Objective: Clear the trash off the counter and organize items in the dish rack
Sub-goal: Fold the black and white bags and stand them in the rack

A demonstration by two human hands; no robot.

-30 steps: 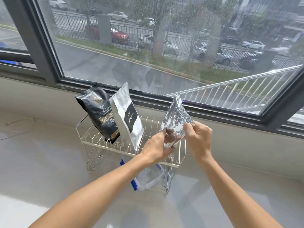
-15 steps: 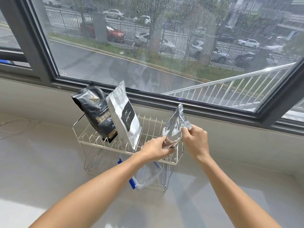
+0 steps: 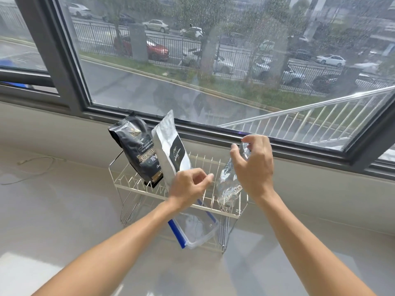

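Your left hand [image 3: 189,184] has let go of the foil pouch [image 3: 229,184], now standing in the rack [image 3: 136,189] at right; your right hand [image 3: 253,165] still pinches its top. Three bags racked; surface [image 3: 64,221] looks trash-free.

We cannot see the top of the silver foil pouch [image 3: 228,182]; the right hand [image 3: 254,165] covers it, so finger contact there cannot be confirmed. The left hand [image 3: 189,188] hides the lower edge of the white bag [image 3: 171,150] and part of the dish rack [image 3: 136,186]. Rack wires and the left hand partly obscure the clear container [image 3: 198,231] beneath. Both forearms are cut off by the lower edge.
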